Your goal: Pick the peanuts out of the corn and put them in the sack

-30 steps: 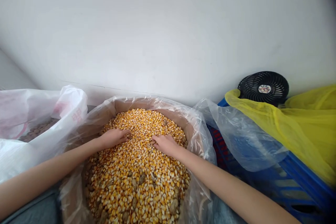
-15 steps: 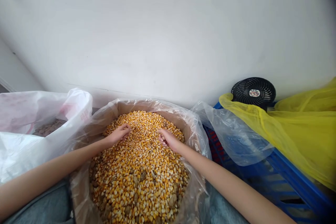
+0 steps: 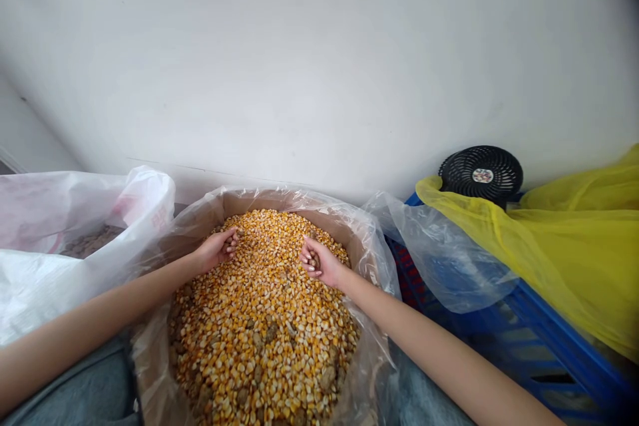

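Yellow dried maize kernels [image 3: 264,319], mixed with brown lumps of debris, fill a round brown tub lined with clear plastic sheeting [image 3: 372,259] in the lower centre of the frame. Near the bottom edge the brown lumps lie thickest among the grain; further up the heap looks cleaner and brighter.

Above the middle of the heap, the left hand [image 3: 215,249] is seen palm-up and loosely cupped, with fingers curled over what seem to be a few picked pieces. The right hand [image 3: 317,261] is likewise cupped, with small brownish bits held in its palm.

Kernels could be spilled over the low liner edge if the cupped hands were tipped, and picked bits could be dropped back into the grain. The thin liner could also be torn by a dragging forearm.

At left a white plastic bag with brown contents [image 3: 84,239] lies open.
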Demonstrator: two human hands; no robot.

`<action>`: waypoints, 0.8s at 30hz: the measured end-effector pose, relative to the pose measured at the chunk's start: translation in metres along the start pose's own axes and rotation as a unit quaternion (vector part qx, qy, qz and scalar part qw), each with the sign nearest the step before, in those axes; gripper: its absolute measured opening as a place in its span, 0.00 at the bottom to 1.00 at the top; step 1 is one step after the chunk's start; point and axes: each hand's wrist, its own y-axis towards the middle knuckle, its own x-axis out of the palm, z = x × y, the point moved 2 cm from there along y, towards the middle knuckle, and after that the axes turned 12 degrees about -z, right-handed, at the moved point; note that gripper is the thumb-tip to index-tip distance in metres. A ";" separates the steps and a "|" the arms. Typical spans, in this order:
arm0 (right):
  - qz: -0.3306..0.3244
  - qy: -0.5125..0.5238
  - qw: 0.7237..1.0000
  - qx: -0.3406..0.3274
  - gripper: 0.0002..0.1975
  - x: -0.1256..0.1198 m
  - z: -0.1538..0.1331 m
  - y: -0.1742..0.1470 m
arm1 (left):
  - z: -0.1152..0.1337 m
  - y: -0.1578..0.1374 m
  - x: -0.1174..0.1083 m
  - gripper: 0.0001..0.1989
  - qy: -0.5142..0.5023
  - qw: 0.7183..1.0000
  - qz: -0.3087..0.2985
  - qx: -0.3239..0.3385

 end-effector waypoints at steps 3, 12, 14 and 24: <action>0.010 -0.024 0.999 0.028 0.20 -0.001 0.004 0.001 | 0.006 0.002 -0.008 0.04 0.015 0.999 0.018 0.032; 0.033 -0.108 0.988 0.106 0.17 -0.001 0.014 0.001 | 0.014 0.004 -0.014 0.14 0.467 0.876 0.095 0.079; 0.035 -0.125 0.984 0.120 0.16 -0.002 0.017 0.002 | 0.014 0.009 -0.012 0.14 0.620 0.774 0.103 0.076; 0.026 -0.148 0.977 0.150 0.11 -0.001 0.023 0.002 | 0.014 0.008 -0.012 0.12 0.190 0.982 0.018 0.002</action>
